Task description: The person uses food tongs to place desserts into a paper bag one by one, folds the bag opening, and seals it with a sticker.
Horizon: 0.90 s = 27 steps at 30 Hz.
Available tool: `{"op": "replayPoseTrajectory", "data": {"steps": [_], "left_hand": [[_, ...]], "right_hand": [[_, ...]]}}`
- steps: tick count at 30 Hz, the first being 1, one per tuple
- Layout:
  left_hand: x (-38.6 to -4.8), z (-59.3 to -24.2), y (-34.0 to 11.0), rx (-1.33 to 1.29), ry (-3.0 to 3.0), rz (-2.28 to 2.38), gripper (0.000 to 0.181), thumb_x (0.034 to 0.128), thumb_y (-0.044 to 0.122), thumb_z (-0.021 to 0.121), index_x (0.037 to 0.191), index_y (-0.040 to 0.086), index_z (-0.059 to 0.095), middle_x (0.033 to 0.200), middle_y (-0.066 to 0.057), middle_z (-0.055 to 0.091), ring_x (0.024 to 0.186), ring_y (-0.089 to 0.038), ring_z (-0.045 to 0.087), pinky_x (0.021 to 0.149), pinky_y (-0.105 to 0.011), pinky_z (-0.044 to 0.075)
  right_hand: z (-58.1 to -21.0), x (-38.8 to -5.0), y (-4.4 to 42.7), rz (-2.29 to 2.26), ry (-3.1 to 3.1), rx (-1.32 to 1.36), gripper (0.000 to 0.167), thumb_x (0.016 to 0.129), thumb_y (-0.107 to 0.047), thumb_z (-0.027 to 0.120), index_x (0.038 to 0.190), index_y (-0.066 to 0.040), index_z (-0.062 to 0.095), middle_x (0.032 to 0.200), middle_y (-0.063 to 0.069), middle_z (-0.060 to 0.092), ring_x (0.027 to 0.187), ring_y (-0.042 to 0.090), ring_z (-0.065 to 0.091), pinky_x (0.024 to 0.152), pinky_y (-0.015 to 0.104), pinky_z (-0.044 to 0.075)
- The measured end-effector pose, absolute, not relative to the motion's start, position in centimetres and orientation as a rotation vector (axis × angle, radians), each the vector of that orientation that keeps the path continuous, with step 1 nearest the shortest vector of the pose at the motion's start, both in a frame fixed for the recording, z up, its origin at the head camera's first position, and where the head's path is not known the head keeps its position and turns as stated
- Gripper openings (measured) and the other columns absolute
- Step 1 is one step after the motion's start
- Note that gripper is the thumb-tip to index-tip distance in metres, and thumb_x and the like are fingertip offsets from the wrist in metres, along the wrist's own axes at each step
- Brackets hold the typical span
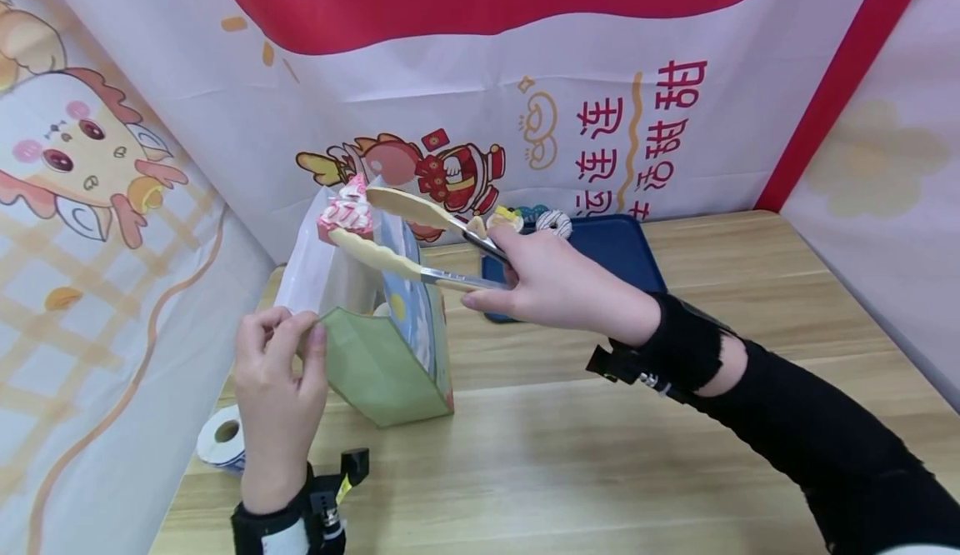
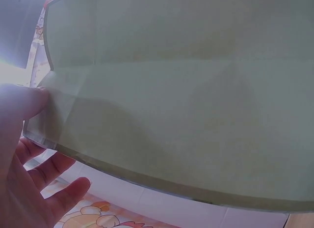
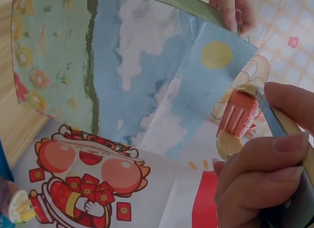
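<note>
My right hand (image 1: 558, 280) grips a pair of tongs (image 1: 442, 276) with cream scalloped tips. Between those tips is a pink-and-white toy cake slice (image 1: 348, 212), held at the top opening of a paper bag (image 1: 375, 363). The bag stands upright, green on its near side, with a sky, cloud and sun picture (image 3: 162, 66) on another side. My left hand (image 1: 281, 372) pinches the bag's top edge between thumb and fingers, as the left wrist view (image 2: 37, 154) also shows. Something pale is partly visible inside the bag; its kind cannot be made out.
A dark blue tray (image 1: 615, 247) lies behind my right hand, bearing several toy pastries, among them a white striped donut (image 1: 553, 223). A white roll (image 1: 222, 438) stands left of my left hand. Printed cloth walls border the wooden table (image 1: 600, 455).
</note>
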<state>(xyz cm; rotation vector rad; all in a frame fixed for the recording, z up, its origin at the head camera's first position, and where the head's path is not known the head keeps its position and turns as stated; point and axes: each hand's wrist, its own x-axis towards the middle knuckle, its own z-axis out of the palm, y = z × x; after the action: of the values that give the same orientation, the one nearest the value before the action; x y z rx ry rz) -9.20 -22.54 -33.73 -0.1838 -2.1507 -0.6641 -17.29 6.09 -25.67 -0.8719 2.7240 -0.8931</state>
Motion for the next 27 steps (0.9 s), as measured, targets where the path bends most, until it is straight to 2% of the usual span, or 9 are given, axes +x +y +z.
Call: {"op": "replayPoseTrajectory", "data": {"steps": [5,19,23,27], "left_hand": [[-9.4,-33.7,-22.6,-0.173,-2.155,-0.664,0.009,0.0901,0.001,0.064,0.096,-0.004,0.067,0.098,-0.025,0.049,0.087,-0.032,0.046,0.076,-0.030,0.035],[-9.7,-33.9,-23.0,-0.186,-2.151,-0.656,0.009,0.0908,0.002,0.063,0.096,-0.005,0.066,0.098,-0.025,0.049,0.087,-0.032,0.046,0.076,-0.031,0.034],[-9.7,-34.0,-22.9,-0.186,-2.152,-0.663,0.009,0.0901,0.001,0.063,0.096,-0.005,0.066,0.098,-0.025,0.049,0.086,-0.032,0.045,0.075,-0.031,0.034],[-9.8,-34.2,-22.9,-0.188,-2.152,-0.670,0.008,0.0898,0.000,0.064,0.096,-0.004,0.066,0.098,-0.025,0.049,0.087,-0.032,0.046,0.076,-0.031,0.034]], "right_hand": [[-25.9,-17.4,5.8,-0.868,2.717,-0.855,0.049,0.087,-0.046,0.070,0.116,-0.013,0.050,0.066,0.001,0.051,0.055,0.015,0.048,0.051,0.027,0.037],[-26.2,-17.9,6.2,-0.906,2.730,-0.780,0.054,0.087,-0.049,0.070,0.122,-0.013,0.050,0.068,0.001,0.049,0.055,0.015,0.046,0.051,0.027,0.035],[-27.0,-18.9,7.3,-0.911,2.785,-0.724,0.055,0.086,-0.050,0.069,0.120,-0.011,0.052,0.070,0.001,0.049,0.057,0.016,0.047,0.053,0.028,0.036],[-28.5,-20.0,8.5,-0.908,2.802,-0.640,0.053,0.085,-0.054,0.069,0.111,-0.011,0.051,0.072,0.002,0.046,0.059,0.017,0.045,0.054,0.028,0.033]]}}
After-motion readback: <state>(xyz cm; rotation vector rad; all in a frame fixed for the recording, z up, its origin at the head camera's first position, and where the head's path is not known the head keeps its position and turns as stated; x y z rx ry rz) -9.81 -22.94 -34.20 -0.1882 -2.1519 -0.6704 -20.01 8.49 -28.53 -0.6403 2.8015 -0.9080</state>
